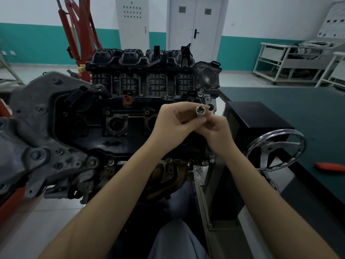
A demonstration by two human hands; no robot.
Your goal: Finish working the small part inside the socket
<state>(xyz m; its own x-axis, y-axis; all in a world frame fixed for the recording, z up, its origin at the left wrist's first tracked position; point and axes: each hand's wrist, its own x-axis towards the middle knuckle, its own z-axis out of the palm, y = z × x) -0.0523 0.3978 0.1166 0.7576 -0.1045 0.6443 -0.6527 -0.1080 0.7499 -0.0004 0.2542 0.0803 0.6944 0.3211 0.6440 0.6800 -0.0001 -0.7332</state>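
Left hand: the left hand (172, 122) is raised over the middle of the engine, its fingers curled and its fingertips pinching the socket from the left side.
Right hand: the right hand (214, 128) meets it from the right, fingers curled round the lower part of the same piece; the two hands touch each other.
Socket: a small shiny metal socket (200, 109) stands up out of the fingers of both hands, its open hexagonal end turned toward the camera. What lies below the fingers is hidden.
Engine: a dark engine (115, 116) fills the centre, its valve cover directly beneath the hands, with open round wells left of the hands.
Intake manifold: a black ribbed intake manifold (141, 71) sits along the far side of the engine, with a round throttle body (208, 75) at its right end.
Orange cap: a small orange cap (127, 100) stands on the cover, far left of the hands.
Handwheel: a chrome handwheel (276, 151) is just right of the right forearm, in front of a black box.
Tabletop: a green tabletop (298, 101) stretches to the right, carrying an orange-handled tool (329, 166) near its right edge.
Background: a red engine hoist (80, 30) stands far left, a grey double door (195, 27) far centre.
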